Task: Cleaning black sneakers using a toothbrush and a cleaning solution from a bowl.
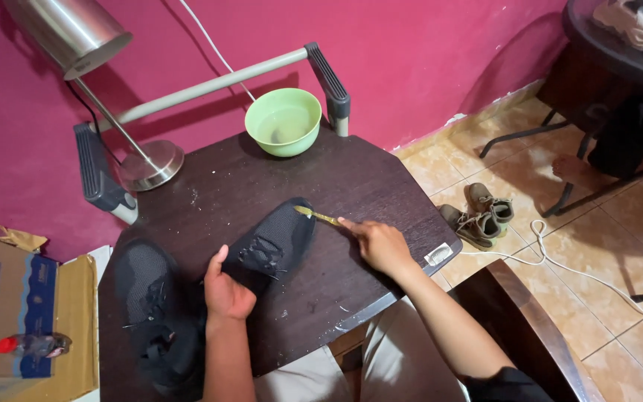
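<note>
A black mesh shoe (273, 240) lies on a dark wooden table (366, 186). My left hand (226, 290) grips it at the heel end. My right hand (379, 243) holds a thin yellowish brush (316, 216), whose tip touches the toe of that shoe. A second black shoe (152, 305) rests at the table's left, beside my left forearm. A pale green bowl (283, 121) with a little liquid stands at the table's far edge.
A metal desk lamp (106, 82) stands at the back left. A cardboard box (16, 313) sits left of the table. On the tiled floor lie a pair of brown shoes (479, 214) and a white cord (582, 272). Another person's foot (573, 168) rests near a round table.
</note>
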